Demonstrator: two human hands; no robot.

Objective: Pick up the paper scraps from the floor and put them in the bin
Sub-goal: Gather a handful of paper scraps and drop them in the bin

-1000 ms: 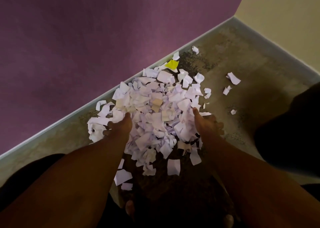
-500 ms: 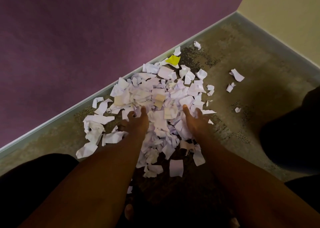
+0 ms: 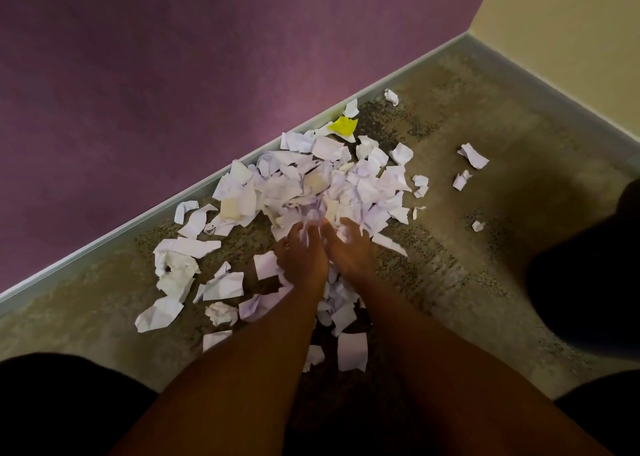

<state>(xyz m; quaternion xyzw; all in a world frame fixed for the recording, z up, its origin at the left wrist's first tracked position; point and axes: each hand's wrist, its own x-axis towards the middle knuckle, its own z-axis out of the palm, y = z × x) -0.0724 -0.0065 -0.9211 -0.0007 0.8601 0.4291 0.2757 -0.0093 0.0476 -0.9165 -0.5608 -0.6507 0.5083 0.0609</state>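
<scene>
A heap of white paper scraps [image 3: 311, 182] lies on the floor against the skirting, with one yellow scrap [image 3: 343, 125] at its far edge. My left hand [image 3: 299, 260] and my right hand [image 3: 351, 249] sit side by side at the near edge of the heap. Their fingers curl into the paper and hold a bunch of scraps between them. More scraps lie spread to the left [image 3: 180, 268] and under my forearms [image 3: 351, 350]. No bin is in view.
A purple wall [image 3: 173, 75] and a cream wall [image 3: 571, 40] meet in a corner at the upper right. A few stray scraps [image 3: 472, 156] lie on the mottled floor [image 3: 485, 282] to the right. Dark shapes [image 3: 588, 275] fill the right and lower-left edges.
Both hands have swept inward from the sides of the heap and now meet in the middle, bunching scraps between them. The heap is pushed narrower, leaving loose scraps at the left.
</scene>
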